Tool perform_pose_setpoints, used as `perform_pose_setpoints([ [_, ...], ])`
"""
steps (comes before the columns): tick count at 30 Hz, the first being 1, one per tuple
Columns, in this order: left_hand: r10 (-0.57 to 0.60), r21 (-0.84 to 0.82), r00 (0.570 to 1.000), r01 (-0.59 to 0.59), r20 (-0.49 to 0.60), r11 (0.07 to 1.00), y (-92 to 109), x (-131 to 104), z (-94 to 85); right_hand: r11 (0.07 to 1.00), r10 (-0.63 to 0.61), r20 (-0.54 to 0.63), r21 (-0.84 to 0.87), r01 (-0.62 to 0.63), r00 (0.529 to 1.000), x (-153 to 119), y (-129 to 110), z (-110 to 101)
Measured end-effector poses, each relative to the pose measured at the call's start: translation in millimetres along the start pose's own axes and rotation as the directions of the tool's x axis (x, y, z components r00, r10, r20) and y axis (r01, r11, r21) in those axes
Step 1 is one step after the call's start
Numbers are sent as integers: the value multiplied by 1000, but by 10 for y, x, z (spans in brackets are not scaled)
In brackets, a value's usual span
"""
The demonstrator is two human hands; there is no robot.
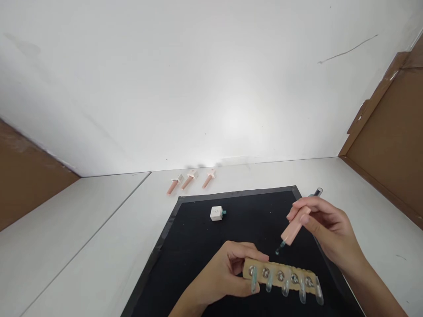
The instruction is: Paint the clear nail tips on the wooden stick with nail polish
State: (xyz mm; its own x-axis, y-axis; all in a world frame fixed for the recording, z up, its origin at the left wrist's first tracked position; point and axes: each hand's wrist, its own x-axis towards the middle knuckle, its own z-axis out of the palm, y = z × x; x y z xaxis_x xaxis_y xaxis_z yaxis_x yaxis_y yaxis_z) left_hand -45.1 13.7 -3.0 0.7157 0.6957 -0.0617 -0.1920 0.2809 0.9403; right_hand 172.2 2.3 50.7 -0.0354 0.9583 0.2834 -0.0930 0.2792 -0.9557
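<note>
One white desk (132, 229) carries a black mat (198, 246), probably to shield it from drips. Apart above it, the left hand (228, 273) pinches the tan strip (273, 265) by one end, seemingly leaving most nail tips (286, 288) unobstructed, while the right hand (333, 233) clasps the pink cap (292, 231). On the mat, the white bottle (216, 213) lies within easy reach, and the cap's brush (279, 248) slants down near the strip, perhaps for control.

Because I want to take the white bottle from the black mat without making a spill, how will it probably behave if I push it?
The white bottle has flat, boxy sides, so it would probably slide rather than roll. Its neck points sideways and shows no cap, so polish might leak if it is tilted.
</note>
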Motion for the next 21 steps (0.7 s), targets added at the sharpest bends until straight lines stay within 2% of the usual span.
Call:
perform_pose_setpoints([
  [3, 39, 26, 999, -40, 10, 999, -42, -10, -16, 997, 11, -88, 73, -5, 996, 36, -3, -30],
  [6, 105, 54, 994, -104, -24, 993, -51, -9, -5, 989, 93, -171, 132, -71, 981, 64, -40, -7],
  [9, 149, 60, 979, -142, -137, 988, -21, 6, 26, 981, 167, -257, 137, -135, 952, 85, -68, 32],
  [12, 103, 48, 958, -94, -267, 994, 22, 19, 55, 983, 185, -323, 72, -171, 928, 98, -71, 46],
  [15, 32, 26, 949, -25, -314, 999, 41, 23, 68, 979, 189, -304, -15, -203, 934, 98, -63, 49],
  [21, 8, 60, 962, 9, -274, 998, 24, 34, 59, 955, 249, -259, -97, -282, 933, 70, -5, 114],
])
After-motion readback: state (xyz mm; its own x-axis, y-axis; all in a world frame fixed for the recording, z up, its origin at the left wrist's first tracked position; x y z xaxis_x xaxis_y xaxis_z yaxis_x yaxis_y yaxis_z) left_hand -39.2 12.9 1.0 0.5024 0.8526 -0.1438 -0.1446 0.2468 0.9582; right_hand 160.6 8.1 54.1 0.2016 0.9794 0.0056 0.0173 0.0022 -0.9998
